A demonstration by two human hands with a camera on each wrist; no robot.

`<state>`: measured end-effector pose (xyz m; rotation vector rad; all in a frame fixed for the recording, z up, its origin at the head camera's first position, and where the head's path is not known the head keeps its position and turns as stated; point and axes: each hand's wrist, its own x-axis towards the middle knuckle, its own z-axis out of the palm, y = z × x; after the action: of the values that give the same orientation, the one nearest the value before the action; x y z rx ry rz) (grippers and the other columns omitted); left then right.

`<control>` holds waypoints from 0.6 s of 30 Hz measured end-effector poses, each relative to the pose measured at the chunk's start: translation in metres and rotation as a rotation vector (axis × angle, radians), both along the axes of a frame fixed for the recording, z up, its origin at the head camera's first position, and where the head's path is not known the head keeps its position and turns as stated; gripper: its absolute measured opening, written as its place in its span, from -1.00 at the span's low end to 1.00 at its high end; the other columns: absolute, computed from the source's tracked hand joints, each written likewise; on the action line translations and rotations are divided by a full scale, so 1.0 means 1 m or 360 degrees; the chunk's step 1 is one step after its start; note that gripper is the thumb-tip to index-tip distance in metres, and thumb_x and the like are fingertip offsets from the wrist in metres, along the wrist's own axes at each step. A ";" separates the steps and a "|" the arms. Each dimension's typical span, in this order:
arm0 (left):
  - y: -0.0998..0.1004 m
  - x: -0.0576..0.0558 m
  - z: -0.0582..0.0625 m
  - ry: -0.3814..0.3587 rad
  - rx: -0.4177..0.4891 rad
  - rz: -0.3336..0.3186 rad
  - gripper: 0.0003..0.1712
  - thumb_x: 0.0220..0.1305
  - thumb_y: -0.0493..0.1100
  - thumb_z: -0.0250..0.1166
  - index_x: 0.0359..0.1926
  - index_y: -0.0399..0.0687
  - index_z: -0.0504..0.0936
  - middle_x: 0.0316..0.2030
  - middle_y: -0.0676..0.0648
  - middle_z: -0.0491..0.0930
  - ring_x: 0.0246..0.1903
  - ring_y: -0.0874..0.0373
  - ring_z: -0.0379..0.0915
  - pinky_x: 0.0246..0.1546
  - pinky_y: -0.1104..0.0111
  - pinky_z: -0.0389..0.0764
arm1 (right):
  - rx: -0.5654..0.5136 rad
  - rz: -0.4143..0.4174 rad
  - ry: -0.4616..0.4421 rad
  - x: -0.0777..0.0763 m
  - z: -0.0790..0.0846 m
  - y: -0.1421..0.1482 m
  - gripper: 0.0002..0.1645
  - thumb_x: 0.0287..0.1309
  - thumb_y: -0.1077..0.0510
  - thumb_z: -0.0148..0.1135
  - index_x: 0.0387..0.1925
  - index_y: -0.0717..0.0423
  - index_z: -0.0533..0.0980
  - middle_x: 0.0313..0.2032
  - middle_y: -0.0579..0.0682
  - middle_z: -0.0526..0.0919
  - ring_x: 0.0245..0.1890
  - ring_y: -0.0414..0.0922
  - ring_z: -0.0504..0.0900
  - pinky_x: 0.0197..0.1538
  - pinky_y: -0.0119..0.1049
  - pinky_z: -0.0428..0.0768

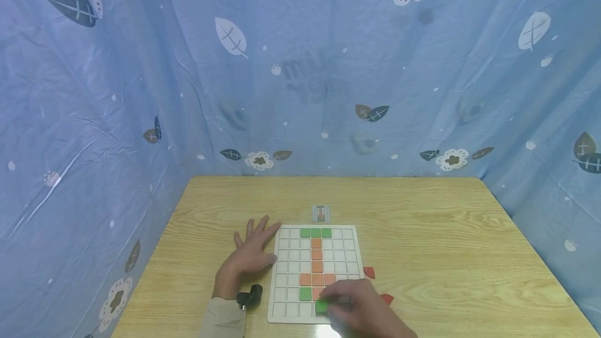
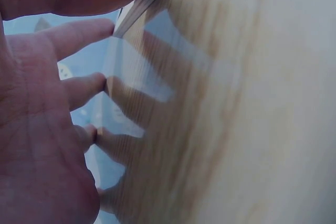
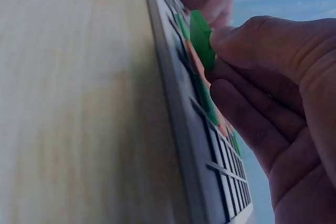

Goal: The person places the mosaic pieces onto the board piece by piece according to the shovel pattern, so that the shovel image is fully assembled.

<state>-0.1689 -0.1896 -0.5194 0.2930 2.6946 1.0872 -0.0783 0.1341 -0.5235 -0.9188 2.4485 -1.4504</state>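
Observation:
A white grid board lies on the wooden table. Green tiles fill three cells of its far row, and a column of orange tiles runs down from them to a wider orange row. Another green tile sits left of a lower orange one. My right hand pinches a green square tile between thumb and fingers, tilted over the near rows and hiding some cells. Fingers spread, my left hand rests at the board's left edge, its fingertips on the table and its thumb along the rim.
A small printed card with a grid pattern lies just beyond the board. Two red pieces lie by the board's right side, one partly behind my right hand. Blue patterned curtains stand behind the table and along both sides.

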 end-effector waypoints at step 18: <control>0.000 0.000 0.001 -0.0005 -0.0032 0.0004 0.08 0.07 -0.26 0.36 0.69 0.07 0.34 0.77 -0.28 -0.09 0.74 -0.44 -0.57 0.47 -0.57 -0.67 | 0.0054 0.0087 0.0205 0.004 -0.005 -0.006 -0.62 0.32 0.33 0.40 0.04 -0.17 0.77 -0.12 -0.31 0.80 -0.17 -0.41 0.68 -0.01 -0.42 0.72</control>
<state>-0.1691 -0.1893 -0.5183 0.2848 2.7023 1.0598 -0.0739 0.1281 -0.5285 -1.0948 2.5078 -1.3683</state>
